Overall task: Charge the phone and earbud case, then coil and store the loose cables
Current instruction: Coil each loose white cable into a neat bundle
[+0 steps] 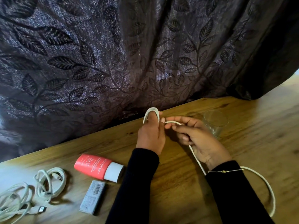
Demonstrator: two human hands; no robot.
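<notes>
A white cable (268, 186) runs from the table's right side up under my right wrist to both hands. My left hand (151, 135) has a loop of this cable wrapped round its fingers, the loop showing above the fingertips. My right hand (199, 139) pinches the cable just beside the left hand and the strand passes through its palm. Two more white cables lie at the table's left front: a coiled one (51, 183) and a loose tangled one (14, 201) with a plug. No phone or earbud case is in view.
A red tube with a white cap (98, 167) and a small grey box with a barcode (93, 197) lie on the wooden table (178, 191). A clear glass (216, 122) stands just behind my right hand. A dark leaf-patterned curtain (113, 62) hangs along the far edge.
</notes>
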